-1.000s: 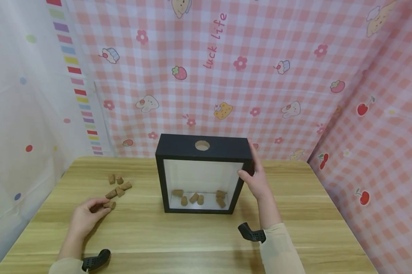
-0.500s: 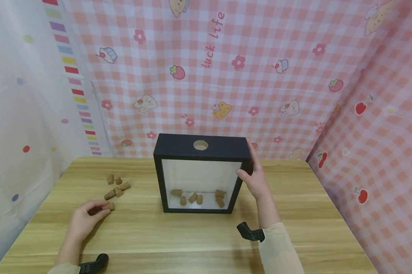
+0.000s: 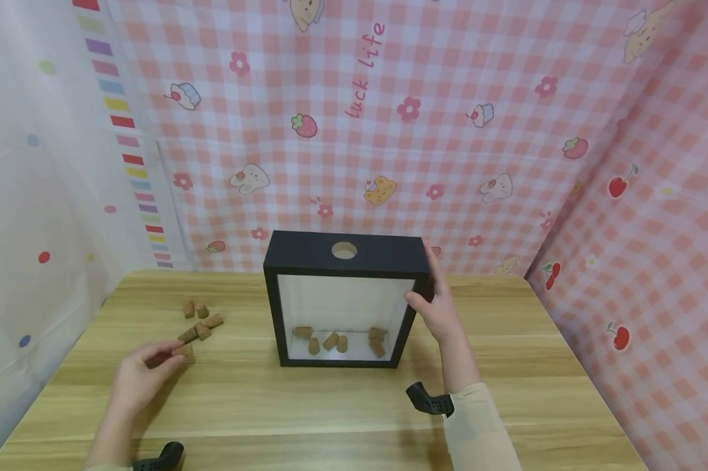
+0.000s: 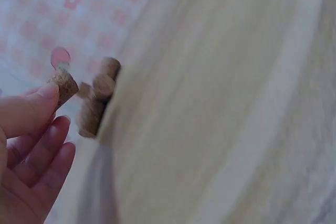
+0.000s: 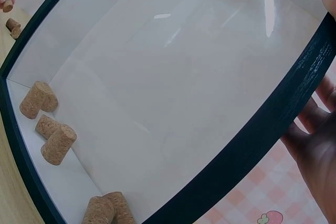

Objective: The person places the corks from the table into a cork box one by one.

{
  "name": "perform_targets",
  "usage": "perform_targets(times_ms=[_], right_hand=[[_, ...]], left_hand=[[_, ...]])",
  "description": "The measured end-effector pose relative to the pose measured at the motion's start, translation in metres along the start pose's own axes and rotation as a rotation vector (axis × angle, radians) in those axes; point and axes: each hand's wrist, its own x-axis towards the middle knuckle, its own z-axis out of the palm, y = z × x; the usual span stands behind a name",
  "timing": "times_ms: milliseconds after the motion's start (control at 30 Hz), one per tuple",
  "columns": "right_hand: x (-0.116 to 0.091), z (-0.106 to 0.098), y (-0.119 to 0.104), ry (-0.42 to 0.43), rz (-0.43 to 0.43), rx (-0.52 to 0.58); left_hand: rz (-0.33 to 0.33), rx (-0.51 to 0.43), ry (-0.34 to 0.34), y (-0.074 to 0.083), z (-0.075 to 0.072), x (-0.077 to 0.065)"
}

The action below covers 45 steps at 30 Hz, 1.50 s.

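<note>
My left hand (image 3: 138, 379) pinches a cork (image 4: 65, 86) between thumb and index finger, just above the table at the left. Other loose corks (image 3: 202, 331) lie beyond it in a small group. A black-framed shadow box (image 3: 348, 255) stands upright mid-table, with a clear front and a round hole in its top. Several corks (image 5: 59, 144) lie on its white floor. My right hand (image 3: 442, 311) grips the box's right side, thumb on the front edge. In the right wrist view the other fingers (image 5: 315, 114) show behind the frame, partly hidden.
The wooden table (image 3: 318, 418) ends at a pink checked cloth (image 3: 342, 157) behind the box. A patterned cloth (image 3: 642, 281) hangs at the right, and a white dotted one (image 3: 42, 229) at the left.
The cork at my left fingertips lay on the table before; now it is pinched and tilts up slightly. My right hand and the box stay in place.
</note>
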Motion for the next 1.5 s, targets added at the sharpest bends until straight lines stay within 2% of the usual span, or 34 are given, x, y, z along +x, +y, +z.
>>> perform_targets(times_ms=[200,400,533,633,733,833,900,1000,1067,1233,1367,1500], right_hand=[[0.001,0.002,-0.002,-0.008,-0.024,0.037],[0.001,0.002,-0.001,-0.007,-0.029,0.043],[0.000,0.001,-0.002,-0.008,-0.026,0.035],[0.000,0.001,-0.002,-0.005,-0.021,0.030],[0.000,0.001,-0.002,-0.004,-0.020,0.031],[0.000,0.001,-0.002,-0.004,-0.020,0.036],[0.000,0.001,-0.002,-0.003,-0.018,0.039],[0.000,0.000,-0.002,-0.001,-0.009,0.022],[0.000,0.000,-0.002,0.000,-0.005,0.010],[0.000,0.001,-0.002,-0.003,0.001,-0.006],[0.000,0.001,-0.001,-0.002,-0.007,-0.013],[0.001,0.001,-0.002,0.001,-0.006,0.002]], left_hand=[[0.031,-0.005,0.077,0.024,-0.005,0.006],[0.102,-0.061,0.162,0.053,-0.012,0.015],[0.125,-0.128,0.198,0.077,-0.016,0.021],[0.160,-0.199,0.194,0.096,-0.019,0.026],[0.233,-0.281,0.185,0.114,-0.020,0.033],[0.349,-0.364,0.179,0.131,-0.020,0.042],[0.452,-0.428,0.172,0.141,-0.018,0.048],[0.588,-0.485,0.161,0.157,-0.015,0.056],[0.646,-0.503,0.155,0.168,-0.013,0.059],[0.713,-0.553,0.128,0.196,-0.010,0.063],[0.707,-0.554,0.111,0.216,-0.006,0.064],[0.717,-0.508,0.090,0.235,-0.001,0.066]])
